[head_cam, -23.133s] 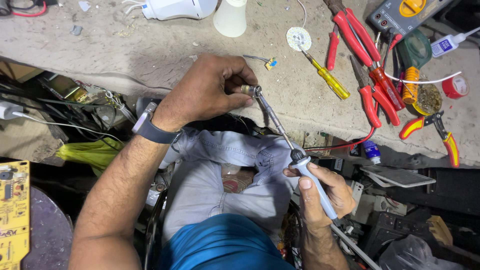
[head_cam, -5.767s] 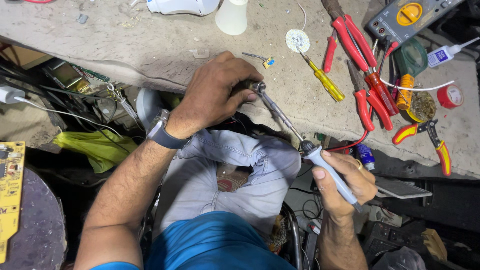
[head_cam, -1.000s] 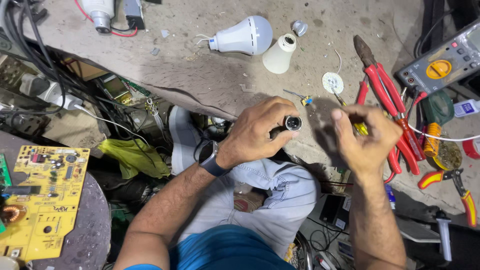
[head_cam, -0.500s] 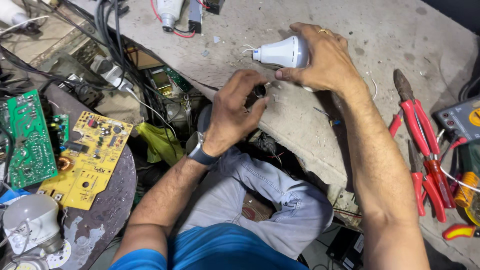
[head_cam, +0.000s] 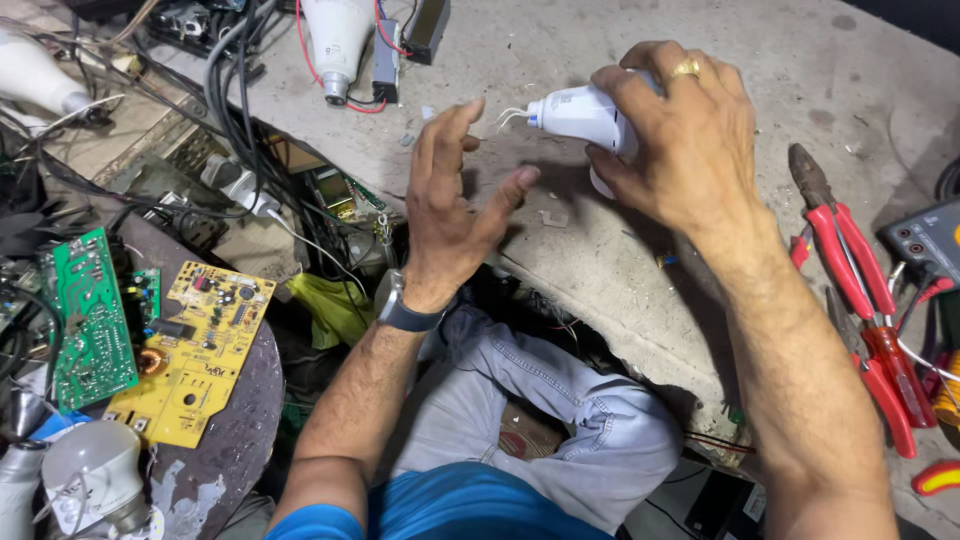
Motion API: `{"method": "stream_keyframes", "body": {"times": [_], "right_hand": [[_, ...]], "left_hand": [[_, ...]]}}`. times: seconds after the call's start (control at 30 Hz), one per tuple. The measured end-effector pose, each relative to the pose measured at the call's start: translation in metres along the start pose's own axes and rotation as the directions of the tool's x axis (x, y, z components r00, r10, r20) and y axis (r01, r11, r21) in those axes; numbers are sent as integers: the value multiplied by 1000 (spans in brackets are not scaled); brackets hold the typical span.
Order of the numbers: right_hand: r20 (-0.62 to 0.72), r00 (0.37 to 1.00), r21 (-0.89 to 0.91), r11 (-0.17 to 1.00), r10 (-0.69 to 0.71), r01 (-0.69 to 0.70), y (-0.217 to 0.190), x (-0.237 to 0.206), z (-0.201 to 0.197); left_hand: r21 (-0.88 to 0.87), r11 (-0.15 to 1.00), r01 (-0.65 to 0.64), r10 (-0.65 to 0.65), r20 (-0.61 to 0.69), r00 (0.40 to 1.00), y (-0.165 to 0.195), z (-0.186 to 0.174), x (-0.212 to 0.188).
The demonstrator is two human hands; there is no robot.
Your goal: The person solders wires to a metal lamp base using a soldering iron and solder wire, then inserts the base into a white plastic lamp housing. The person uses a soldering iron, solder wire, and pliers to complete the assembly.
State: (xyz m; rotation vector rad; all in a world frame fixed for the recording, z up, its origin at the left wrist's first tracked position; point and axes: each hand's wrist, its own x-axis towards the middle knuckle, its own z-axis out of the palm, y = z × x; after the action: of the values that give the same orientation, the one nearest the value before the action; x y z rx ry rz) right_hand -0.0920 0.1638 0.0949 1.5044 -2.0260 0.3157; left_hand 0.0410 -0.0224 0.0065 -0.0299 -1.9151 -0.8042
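Right hand wraps around a white bulb housing, fingers curled over its top and thumb pressing from below, so it is held just above the grey workbench. Thin white wires stick out of the housing's narrow end, pointing toward the left hand. That hand is spread wide and holds nothing, its fingertips close to the wires but apart from them; whether a small part sits in its palm is hard to tell from this angle. A dark watch sits on the left wrist.

To the right on the bench lie red-handled pliers, and the corner of a multimeter shows at the edge. Farther up the bench, another white bulb lies with red wire attached. At the left, a yellow circuit board and a green circuit board rest on a round dark surface, with a tangle of black cables above them.
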Motion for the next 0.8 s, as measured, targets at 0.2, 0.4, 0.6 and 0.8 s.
{"method": "stream_keyframes", "body": {"times": [0.2, 0.4, 0.6, 0.8], "right_hand": [[-40, 994, 92, 990, 106, -102, -68, -64, -59], [122, 892, 440, 782, 435, -442, -126, -186, -53], [866, 320, 439, -279, 383, -854, -195, -353, 42], [733, 565, 658, -187, 378, -729, -230, -400, 91]], "left_hand": [[-286, 957, 42, -12, 106, 994, 34, -17, -11], [-555, 807, 201, 37, 388, 921, 87, -26, -79], [-348, 864, 364, 56, 785, 617, 96, -8, -163], [-246, 843, 479, -47, 852, 521, 89, -18, -189]]}}
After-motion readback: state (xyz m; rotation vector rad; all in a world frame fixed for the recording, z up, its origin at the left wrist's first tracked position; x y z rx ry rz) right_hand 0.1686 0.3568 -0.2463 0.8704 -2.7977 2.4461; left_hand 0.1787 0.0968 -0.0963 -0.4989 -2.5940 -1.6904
